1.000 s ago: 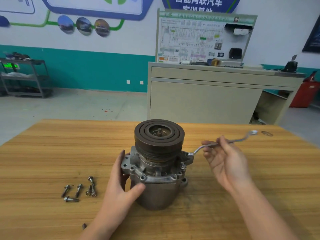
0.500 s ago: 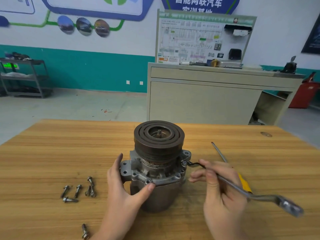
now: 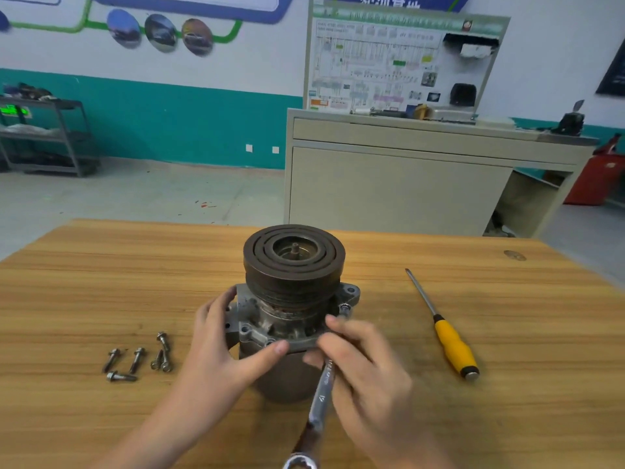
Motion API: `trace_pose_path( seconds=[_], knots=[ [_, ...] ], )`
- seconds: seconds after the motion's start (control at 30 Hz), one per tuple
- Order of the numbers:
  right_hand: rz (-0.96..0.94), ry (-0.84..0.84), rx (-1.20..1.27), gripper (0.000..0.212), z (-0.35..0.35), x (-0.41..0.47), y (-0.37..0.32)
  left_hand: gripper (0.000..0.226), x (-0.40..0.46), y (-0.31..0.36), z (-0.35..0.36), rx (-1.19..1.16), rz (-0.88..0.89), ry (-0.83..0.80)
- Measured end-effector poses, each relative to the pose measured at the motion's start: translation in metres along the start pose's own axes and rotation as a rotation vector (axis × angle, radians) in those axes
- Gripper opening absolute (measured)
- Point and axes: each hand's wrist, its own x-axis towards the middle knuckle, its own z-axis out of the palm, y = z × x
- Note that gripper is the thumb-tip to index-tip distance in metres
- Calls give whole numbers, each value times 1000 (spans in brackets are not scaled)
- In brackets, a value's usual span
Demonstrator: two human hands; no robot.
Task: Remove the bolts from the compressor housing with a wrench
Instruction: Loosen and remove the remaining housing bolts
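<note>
On the left of the light wooden tabletop (image 3: pixel 67 292) we saw a small cluster of loose silver flanged bolts (image 3: pixel 138 358) lying flat, well apart from the housing. Next came our left hand (image 3: pixel 216 346), its fingers (image 3: pixel 216 306) curled against the left flange and its thumb pressed on the front rim of the flange, grasping the grey cast-metal compressor housing (image 3: pixel 270 326). That housing stood upright near the middle of the tabletop, with a dark grooved round pulley (image 3: pixel 293 262) on top. At the right rear of the flange a silver bolt head (image 3: pixel 344 308) stood proud of its hole, still seated in the housing. Our right hand (image 3: pixel 365 370) lay just beside it, fingers clenched around the long silver ring wrench (image 3: pixel 321 401); the forefinger reached up close to that bolt. The wrench shaft ran down toward us, its free ring end at the bottom edge of the view. The far end of the wrench was hidden under our fingers, so we could not tell whether it sat on the bolt. Further right, apart from the hand, a screwdriver with a yellow handle and black cap (image 3: pixel 446 333) lay flat on the tabletop, its tip pointing away from us.
</note>
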Motion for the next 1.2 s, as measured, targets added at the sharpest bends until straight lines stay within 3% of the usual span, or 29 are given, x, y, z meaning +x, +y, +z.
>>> trace_pose_path(
  seconds=[0.1,0.2,0.27,0.43,0.5,0.6,0.7,0.9,1.07,1.2],
  knots=[
    [99,162,148,12,0,2,3,110,-1,7,-5,14,-41,-58],
    [538,484,656,16,-2,14,6,107,2,9,-12,22,-74,-102],
    [837,613,817,13,-6,22,18,99,2,6,-12,10,-65,-125],
    [1351,382,1173,19,-13,48,65,73,-5,3,4,-33,54,-62],
    [1409,343,1261,25,-14,52,71,60,-6,3,11,-44,70,-1],
    [1216,475,1266,23,-21,49,67,65,-6,2,19,-53,88,98],
    [970,511,1050,17,-25,37,52,83,-6,-1,28,-45,67,200],
    [628,396,772,20,-19,22,20,79,-8,-2,27,-80,41,214],
    [330,194,448,14,-14,15,11,79,-10,-4,29,-109,36,219],
    [263,200,237,23,2,4,0,76,-9,-4,29,-106,41,226]
  ],
)
